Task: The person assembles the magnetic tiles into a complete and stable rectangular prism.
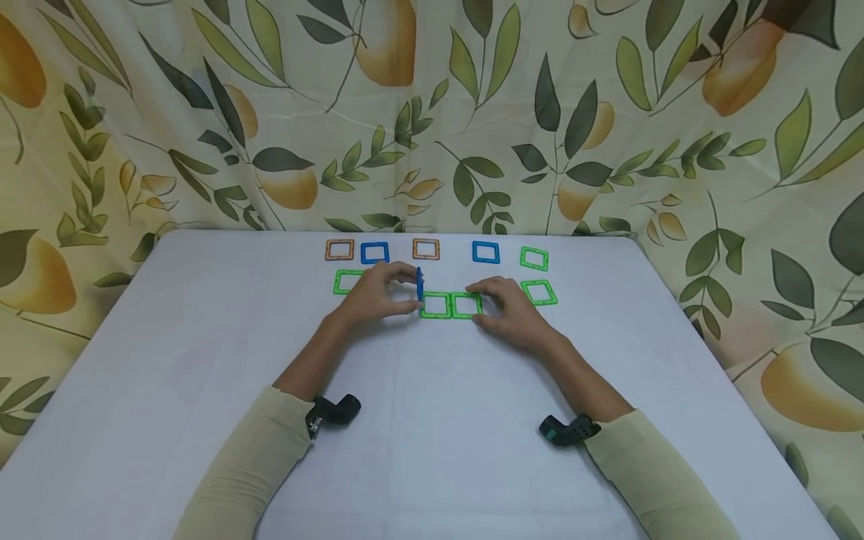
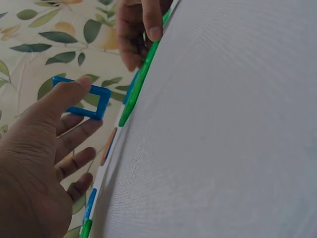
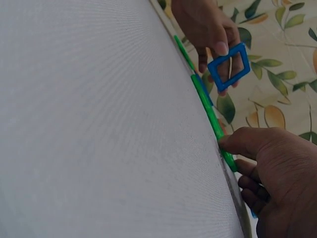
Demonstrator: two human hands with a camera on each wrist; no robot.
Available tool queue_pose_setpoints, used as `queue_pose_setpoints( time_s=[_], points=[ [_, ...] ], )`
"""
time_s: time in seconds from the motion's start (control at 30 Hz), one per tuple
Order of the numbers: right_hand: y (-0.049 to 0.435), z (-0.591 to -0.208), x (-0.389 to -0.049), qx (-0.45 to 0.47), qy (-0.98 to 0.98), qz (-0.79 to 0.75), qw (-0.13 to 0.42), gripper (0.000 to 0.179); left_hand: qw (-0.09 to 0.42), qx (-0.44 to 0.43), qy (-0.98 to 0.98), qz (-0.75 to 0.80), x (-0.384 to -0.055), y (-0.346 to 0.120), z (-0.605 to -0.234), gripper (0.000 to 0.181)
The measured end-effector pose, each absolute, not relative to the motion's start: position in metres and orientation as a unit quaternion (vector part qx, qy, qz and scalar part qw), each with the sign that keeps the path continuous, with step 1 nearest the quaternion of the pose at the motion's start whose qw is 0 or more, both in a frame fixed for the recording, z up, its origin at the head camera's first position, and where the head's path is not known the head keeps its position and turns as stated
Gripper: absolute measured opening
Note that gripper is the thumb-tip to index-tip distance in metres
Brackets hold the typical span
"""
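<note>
My left hand (image 1: 379, 294) pinches a blue square frame (image 2: 101, 105) between thumb and fingers, its other fingers spread. The blue frame stands upright, edge-on in the head view, at the left edge of two green square frames lying side by side. Thumb and fingertips of my right hand (image 1: 509, 309) grip the right green frame (image 1: 467, 305) at its right end. The left green frame (image 1: 436, 305) lies flat against it, right beside the blue one. In the right wrist view the blue frame tilts in the left hand above the green edge.
Behind the hands lie an orange frame (image 1: 340, 250), a blue frame (image 1: 363, 253), another orange frame (image 1: 426, 241) and a second blue frame (image 1: 486, 244). Green frames (image 1: 535, 249) (image 1: 556, 293) lie at the right; one green frame (image 1: 337, 282) is partly hidden by the left hand. A patterned curtain (image 1: 472, 112) hangs behind the white table (image 1: 432, 435).
</note>
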State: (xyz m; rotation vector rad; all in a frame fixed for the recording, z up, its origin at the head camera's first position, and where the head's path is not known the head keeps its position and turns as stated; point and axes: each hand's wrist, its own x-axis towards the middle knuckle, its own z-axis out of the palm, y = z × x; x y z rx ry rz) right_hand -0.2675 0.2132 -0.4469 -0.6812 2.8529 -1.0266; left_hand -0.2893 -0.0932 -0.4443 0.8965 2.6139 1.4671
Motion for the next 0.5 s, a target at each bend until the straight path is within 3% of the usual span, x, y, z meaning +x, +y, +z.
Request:
queue_pose_setpoints(
  time_s=[0.5],
  points=[
    [0.2138,-0.4477,-0.2683,-0.226,0.917,-0.329,0.017,0.048,0.014,0.283,0.844,0.455,-0.2897,-0.0917,-0.4478,0.052]
  ],
)
